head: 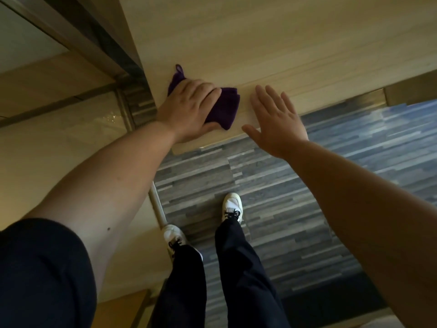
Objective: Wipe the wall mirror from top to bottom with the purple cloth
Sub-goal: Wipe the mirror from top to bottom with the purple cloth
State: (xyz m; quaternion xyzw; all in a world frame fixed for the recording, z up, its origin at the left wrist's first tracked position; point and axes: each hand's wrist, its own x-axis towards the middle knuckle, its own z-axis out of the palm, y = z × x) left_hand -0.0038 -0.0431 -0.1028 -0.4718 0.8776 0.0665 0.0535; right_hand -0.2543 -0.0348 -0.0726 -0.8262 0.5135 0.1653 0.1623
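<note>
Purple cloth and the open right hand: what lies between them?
Nothing but a bare strip of pale wood-grain panel separates the purple cloth from the right hand, head view.

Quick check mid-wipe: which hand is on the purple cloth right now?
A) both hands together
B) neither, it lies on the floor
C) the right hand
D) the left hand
D: the left hand presses the purple cloth against the light wood-look panel, while the right hand is spread open beside it, off the cloth.

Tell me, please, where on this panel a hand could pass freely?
Free: the wide light panel above both hands. Crowded: the lower edge, where the left hand presses the purple cloth and the right hand lies flat beside it.
</note>
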